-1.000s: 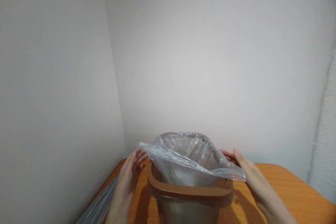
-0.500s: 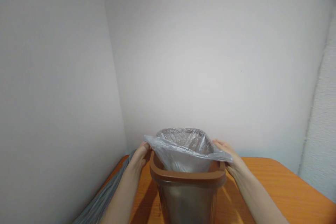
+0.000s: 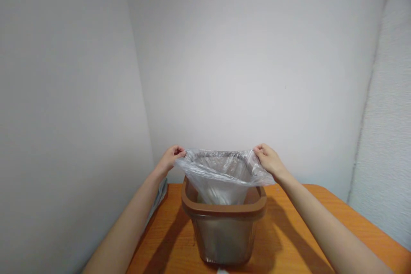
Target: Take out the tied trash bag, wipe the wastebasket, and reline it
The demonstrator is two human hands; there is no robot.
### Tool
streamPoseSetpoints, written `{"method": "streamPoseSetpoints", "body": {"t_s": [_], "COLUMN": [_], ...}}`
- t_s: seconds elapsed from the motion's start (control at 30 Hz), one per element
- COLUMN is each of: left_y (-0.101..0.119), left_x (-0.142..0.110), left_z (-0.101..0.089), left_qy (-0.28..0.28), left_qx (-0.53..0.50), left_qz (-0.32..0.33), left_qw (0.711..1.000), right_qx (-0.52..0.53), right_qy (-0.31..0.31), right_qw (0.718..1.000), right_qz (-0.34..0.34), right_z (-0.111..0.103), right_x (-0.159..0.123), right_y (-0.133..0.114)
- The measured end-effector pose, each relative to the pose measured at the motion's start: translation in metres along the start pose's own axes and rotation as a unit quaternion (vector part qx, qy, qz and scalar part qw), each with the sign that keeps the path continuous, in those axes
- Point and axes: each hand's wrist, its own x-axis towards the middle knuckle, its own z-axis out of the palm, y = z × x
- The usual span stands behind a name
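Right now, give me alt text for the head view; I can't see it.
Two bare hands, left and right, hold up a clear plastic bag in a brown-rimmed bin on an orange wooden table.

I am facing smooth, pale walls (image 3: pixel 244 60) meeting in a corner (image 3: pixel 138 72) to my left, with a rougher whitish surface (image 3: pixel 388 128) standing beyond a dark seam (image 3: pixel 370 81), while light is casting soft shadows (image 3: pixel 165 244) across the orange-brown wooden table (image 3: pixel 175 199).
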Motion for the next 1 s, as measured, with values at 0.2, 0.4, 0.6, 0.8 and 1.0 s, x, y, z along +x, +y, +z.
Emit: {"method": "streamPoseSetpoints", "body": {"t_s": [0.2, 0.4, 0.6, 0.8, 1.0], "left_y": [0.008, 0.015, 0.034, 0.032, 0.021], "left_x": [-0.008, -0.018, -0.041, -0.061, -0.074], "left_z": [0.016, 0.022, -0.024, -0.068, -0.049], "left_qy": [0.014, 0.048, 0.034, 0.054, -0.002], "left_qx": [-0.003, -0.031, -0.018, -0.034, -0.055], "left_qz": [-0.049, -0.028, 0.023, 0.022, -0.07], "left_qw": [0.999, 0.998, 0.999, 0.998, 0.996], "right_qx": [0.032, 0.079, 0.059, 0.082, 0.121], "right_qy": [-0.062, -0.033, 0.023, -0.051, -0.243], "right_qw": [0.995, 0.996, 0.998, 0.993, 0.948], "right_qz": [0.067, 0.038, -0.004, 0.07, 0.168], "right_z": [0.021, 0.014, -0.044, -0.063, -0.05], "right_x": [0.012, 0.002, -0.029, -0.058, -0.085], "right_y": [-0.02, -0.04, -0.033, -0.026, -0.044]}}
